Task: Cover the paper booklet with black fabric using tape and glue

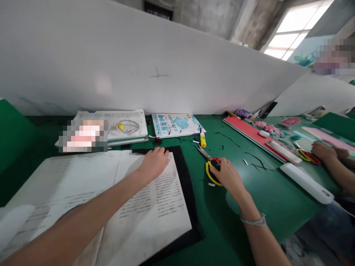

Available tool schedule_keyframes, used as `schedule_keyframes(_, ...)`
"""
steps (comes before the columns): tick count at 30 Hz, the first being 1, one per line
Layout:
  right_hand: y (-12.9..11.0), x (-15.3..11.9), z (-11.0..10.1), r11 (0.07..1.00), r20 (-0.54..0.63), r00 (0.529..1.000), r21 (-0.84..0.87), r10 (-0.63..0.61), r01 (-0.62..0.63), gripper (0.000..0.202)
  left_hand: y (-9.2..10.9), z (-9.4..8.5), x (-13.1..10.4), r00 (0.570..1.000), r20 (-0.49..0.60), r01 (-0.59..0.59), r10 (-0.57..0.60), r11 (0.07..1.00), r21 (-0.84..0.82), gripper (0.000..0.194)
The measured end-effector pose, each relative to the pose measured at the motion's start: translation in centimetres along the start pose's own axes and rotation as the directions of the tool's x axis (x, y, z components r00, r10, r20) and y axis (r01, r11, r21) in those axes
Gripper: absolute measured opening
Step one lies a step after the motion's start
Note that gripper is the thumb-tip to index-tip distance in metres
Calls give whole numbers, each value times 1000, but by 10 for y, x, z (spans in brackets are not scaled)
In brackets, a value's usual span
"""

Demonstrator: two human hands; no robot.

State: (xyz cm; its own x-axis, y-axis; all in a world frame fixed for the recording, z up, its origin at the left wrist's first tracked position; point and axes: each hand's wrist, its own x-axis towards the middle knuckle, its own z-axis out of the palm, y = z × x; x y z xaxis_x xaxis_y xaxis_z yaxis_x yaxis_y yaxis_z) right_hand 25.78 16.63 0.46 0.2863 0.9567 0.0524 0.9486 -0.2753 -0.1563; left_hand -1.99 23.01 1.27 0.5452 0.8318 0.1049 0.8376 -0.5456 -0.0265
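Note:
A large spread of printed paper (172, 192), creased like an open book, lies over a sheet of black paper (184, 173) that sticks out along its right and lower edges. My left hand (155, 162) presses at the top right of the printed paper, fingers bent close to its upper edge; the fingertips are partly hidden. To the right, my right hand (224, 173) grips the handles of scissors (207, 154) with yellow and red loops. Their blades are apart and point toward the back left, just above the green table.
Behind the paper are a stack of printed books (127, 127), a blue-and-white booklet (177, 125) and a yellow glue stick (203, 139). Black scraps (256, 160) lie about. A red board (249, 133) and a long white object (306, 183) stand between me and another person's hands (327, 149).

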Motion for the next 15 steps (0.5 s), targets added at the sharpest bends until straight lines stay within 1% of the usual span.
schedule_keyframes(4, 16, 0, 2, 991, -103, 994, -131, -23, 10, 37, -8, -13, -3, 992, 120, -37, 39, 999, -17, 34)
schedule_keyframes(5, 18, 0, 2, 990, -135, 990, -137, -45, 27, 36, -10, -16, -4, 988, 150, -46, 48, 999, -22, 35)
schedule_keyframes(7, 20, 0, 2, 991, -219, 968, -79, -121, 106, 34, -14, -20, -8, 982, 182, -56, 59, 998, -24, 35)
schedule_keyframes(9, 14, -2, -2, 978, -303, 932, 1, -200, 210, 34, -15, -22, -11, 983, 174, -66, 67, 998, -11, 35)
schedule_keyframes(11, 2, -8, -7, 943, -349, 893, 69, -284, 327, 32, -14, -22, -12, 986, 145, -81, 79, 997, 5, 35)
schedule_keyframes(13, -17, -20, -9, 871, -356, 844, 138, -401, 472, 30, -14, -22, -13, 990, 113, -91, 88, 996, 18, 33)
schedule_keyframes(15, -36, -35, -6, 753, -353, 765, 204, -539, 625, 29, -15, -21, -14, 992, 84, -92, 90, 995, 26, 31)
